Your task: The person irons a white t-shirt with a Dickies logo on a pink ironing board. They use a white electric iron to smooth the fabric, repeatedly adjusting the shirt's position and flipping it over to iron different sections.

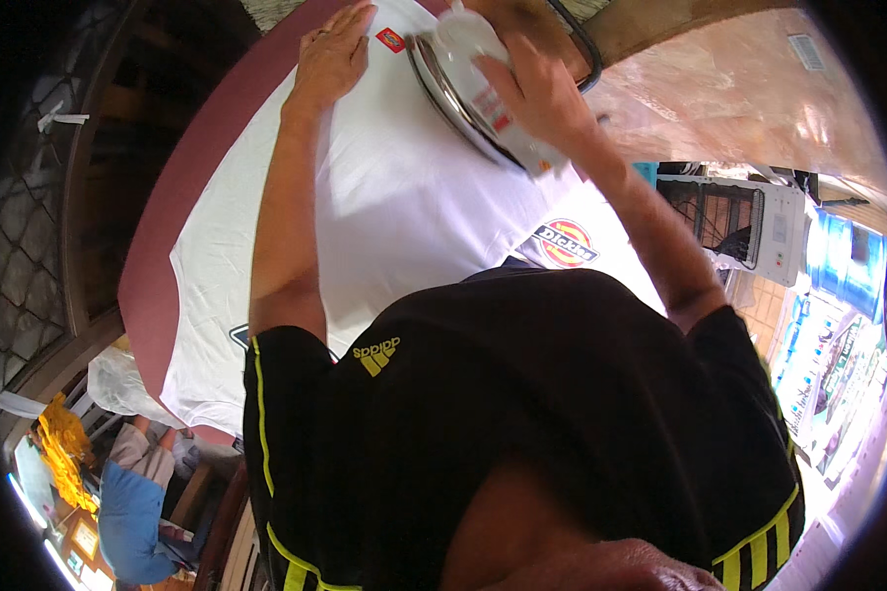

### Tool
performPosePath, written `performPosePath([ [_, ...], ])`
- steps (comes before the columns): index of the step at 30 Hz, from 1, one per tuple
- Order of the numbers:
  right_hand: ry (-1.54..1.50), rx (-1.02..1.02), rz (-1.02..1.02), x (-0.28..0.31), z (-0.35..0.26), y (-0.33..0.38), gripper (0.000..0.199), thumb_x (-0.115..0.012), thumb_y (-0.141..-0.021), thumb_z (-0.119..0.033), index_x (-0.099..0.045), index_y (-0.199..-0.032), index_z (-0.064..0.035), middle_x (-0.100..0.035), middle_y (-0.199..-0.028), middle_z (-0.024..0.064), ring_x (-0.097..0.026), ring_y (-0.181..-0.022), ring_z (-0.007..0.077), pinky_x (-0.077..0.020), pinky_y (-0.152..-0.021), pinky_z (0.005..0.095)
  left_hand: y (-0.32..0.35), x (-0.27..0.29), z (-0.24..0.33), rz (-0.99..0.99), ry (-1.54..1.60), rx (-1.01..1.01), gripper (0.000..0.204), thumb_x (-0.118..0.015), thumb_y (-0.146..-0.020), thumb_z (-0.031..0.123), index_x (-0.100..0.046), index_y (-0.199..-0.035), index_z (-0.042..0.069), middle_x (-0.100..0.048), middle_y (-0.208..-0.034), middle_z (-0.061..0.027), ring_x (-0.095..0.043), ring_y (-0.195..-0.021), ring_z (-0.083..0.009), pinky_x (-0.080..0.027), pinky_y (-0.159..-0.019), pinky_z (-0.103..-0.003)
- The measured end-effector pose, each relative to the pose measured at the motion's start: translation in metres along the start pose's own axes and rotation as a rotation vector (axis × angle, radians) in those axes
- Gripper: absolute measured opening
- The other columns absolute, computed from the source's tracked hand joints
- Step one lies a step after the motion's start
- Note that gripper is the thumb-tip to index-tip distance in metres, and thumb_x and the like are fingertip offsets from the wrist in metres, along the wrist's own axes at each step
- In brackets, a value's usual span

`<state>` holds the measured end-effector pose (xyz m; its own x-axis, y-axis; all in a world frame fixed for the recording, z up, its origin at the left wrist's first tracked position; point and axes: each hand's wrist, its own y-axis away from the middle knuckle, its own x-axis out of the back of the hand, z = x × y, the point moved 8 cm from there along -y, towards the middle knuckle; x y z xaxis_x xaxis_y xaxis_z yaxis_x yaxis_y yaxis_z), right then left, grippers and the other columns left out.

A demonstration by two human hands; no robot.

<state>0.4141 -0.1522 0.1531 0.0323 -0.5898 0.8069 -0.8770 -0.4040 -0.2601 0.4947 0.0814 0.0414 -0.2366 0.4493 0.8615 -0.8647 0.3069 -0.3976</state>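
"What reaches me from the left edge?"

"From my remote seat I get a dark lattice grille, then orange-yellow cloth low down, beside a person in a blue top (head out of my sight). Next comes the maroon-covered counter, with a white garment spread over it."

"And the hands?"

"Apart from each other. I see the left hand laid on the garment near its far edge, fingers extended, holding nothing else. Just right of it, a small red label sits on the cloth. Then I have the white iron over the garment, between the two hands; I can't tell whether its whole base touches. The right hand is wrapped around the iron's top, a little blurred."

"Anything further right?"

"I see a round red-and-yellow emblem on white cloth below that forearm, a shiny brownish sheet above it, then a white appliance and, beyond it, a blue bottle."
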Motion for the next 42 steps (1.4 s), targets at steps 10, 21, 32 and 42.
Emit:
performPosePath([
  [10, 0.130, 0.038, 0.066, -0.058, 0.037, -0.186, 0.048, -0.051, -0.100, -0.037, -0.061, -0.107, 0.0092, -0.066, -0.102, 0.0357, -0.064, -0.097, 0.0538, -0.0497, -0.086, 0.0575, -0.005, 0.015, -0.006, 0.324, -0.058, 0.220, 0.044, -0.056, -0.093, 0.024, -0.058, -0.135, 0.010, -0.058, -0.137, -0.0155, -0.053, -0.127, -0.0357, -0.040, -0.105, -0.054],
  [21, 0.066, 0.063, -0.102, -0.042, 0.025, -0.131, 0.043, -0.049, -0.101, -0.033, -0.062, -0.095, 0.0078, -0.066, -0.085, 0.0303, -0.068, -0.080, 0.0446, -0.0532, -0.069, 0.0529, 0.000, 0.012, -0.019, 0.411, -0.084, 0.145, 0.033, -0.060, -0.090, 0.020, -0.068, -0.120, 0.010, -0.064, -0.128, -0.0128, -0.058, -0.119, -0.0369, -0.047, -0.098, -0.051],
  [32, -0.065, 0.130, -0.071, -0.009, 0.008, 0.025, 0.037, -0.058, -0.102, -0.025, -0.052, -0.133, -0.0053, -0.070, -0.087, 0.0220, -0.070, -0.072, 0.0378, -0.0579, -0.070, 0.0449, 0.003, 0.033, -0.006, 0.353, -0.058, 0.194, 0.028, -0.063, -0.092, 0.016, -0.067, -0.114, -0.002, -0.064, -0.125, -0.0193, -0.058, -0.119, -0.0375, -0.045, -0.102, -0.049],
  [42, -0.024, -0.184, -0.220, 0.037, 0.015, 0.123, 0.030, -0.063, -0.099, -0.024, -0.056, -0.112, 0.0022, -0.067, -0.080, 0.0261, -0.070, -0.073, 0.0407, -0.0538, -0.065, 0.0446, 0.000, 0.039, 0.004, 0.352, -0.067, 0.212, 0.028, -0.064, -0.091, 0.017, -0.067, -0.113, -0.002, -0.063, -0.124, -0.0181, -0.057, -0.119, -0.0369, -0.045, -0.101, -0.048],
])
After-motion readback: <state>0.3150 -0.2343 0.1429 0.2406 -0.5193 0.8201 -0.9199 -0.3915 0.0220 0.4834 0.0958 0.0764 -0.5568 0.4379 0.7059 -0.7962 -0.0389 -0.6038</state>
